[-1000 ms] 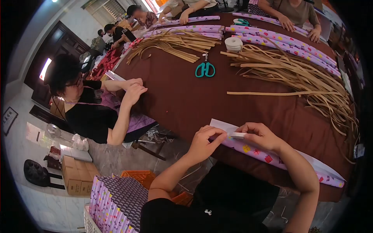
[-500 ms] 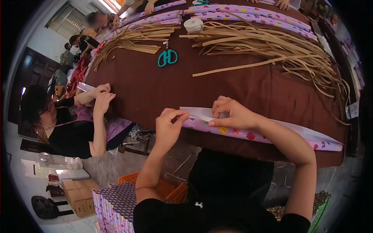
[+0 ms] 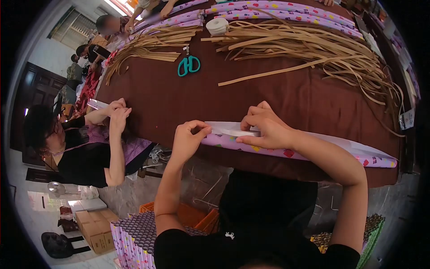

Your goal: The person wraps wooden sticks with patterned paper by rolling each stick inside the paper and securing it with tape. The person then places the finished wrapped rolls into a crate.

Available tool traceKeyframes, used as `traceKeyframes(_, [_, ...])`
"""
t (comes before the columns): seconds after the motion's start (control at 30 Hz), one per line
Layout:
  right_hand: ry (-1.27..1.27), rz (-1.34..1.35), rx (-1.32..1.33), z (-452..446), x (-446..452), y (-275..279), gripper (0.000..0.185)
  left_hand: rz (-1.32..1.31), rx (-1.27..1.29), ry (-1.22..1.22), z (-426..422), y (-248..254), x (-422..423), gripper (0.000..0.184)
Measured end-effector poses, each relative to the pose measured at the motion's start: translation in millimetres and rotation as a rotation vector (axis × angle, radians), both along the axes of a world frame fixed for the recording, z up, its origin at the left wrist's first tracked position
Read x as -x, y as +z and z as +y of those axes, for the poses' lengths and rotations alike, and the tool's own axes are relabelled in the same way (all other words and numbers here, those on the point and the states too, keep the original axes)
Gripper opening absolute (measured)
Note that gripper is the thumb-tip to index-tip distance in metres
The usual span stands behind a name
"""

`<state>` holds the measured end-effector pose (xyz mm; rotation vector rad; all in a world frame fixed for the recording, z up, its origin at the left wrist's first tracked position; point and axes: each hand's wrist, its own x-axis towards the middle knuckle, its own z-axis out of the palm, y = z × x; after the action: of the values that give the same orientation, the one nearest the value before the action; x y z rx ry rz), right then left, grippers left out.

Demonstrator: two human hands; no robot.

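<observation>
A roll of purple patterned paper (image 3: 277, 150) lies along the near edge of the brown table, its white inner side turned up. My left hand (image 3: 190, 136) pinches the left end of the paper, thumb and forefinger together at the white strip. Over the roll, my right hand (image 3: 265, 127) is closed around a thin white tape roll (image 3: 246, 133), seen edge-on between thumb and fingers. A short white strip runs between the two hands. Teal scissors (image 3: 189, 66) lie farther back on the brown cloth (image 3: 179, 101).
Brown flat strips (image 3: 295, 45) are heaped at the back right, with a smaller bundle (image 3: 154, 47) at back left. A white spool (image 3: 217, 26) stands between them, before finished purple rolls (image 3: 286, 8). A co-worker (image 3: 85, 143) sits at the left. Orange crate (image 3: 188, 215) below.
The view has shifted, so the table items appear higher and farther left. My right hand has drawn away from my left, with the white tape now stretched between them.
</observation>
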<state>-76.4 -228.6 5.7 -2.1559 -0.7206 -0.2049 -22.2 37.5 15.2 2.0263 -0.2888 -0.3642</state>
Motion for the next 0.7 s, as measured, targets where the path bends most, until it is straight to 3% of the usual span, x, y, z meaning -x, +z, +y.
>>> traceKeyframes(0.17, [-0.019, 0.020, -0.098, -0.4, -2.0, 3.6, 0.035, 0.036, -0.019, -0.031, 0.7, -3.5, -8.2, 0.011])
traceKeyframes(0.37, [0.146, -0.002, 0.012, -10.5, -3.5, 8.5, 0.027, 0.098, -0.038, -0.031, -0.6, -4.2, -17.4, 0.012])
traceKeyframes(0.53, [0.086, -0.290, 0.169, -8.2, -5.3, 2.3, 0.015, 0.086, -0.078, -0.045, 1.1, -5.9, -25.7, 0.013])
traceKeyframes(0.7, [0.013, -0.420, 0.266, -6.3, -5.1, 0.7, 0.014, -0.019, -0.198, -0.087, 0.6, -5.3, -33.3, 0.014])
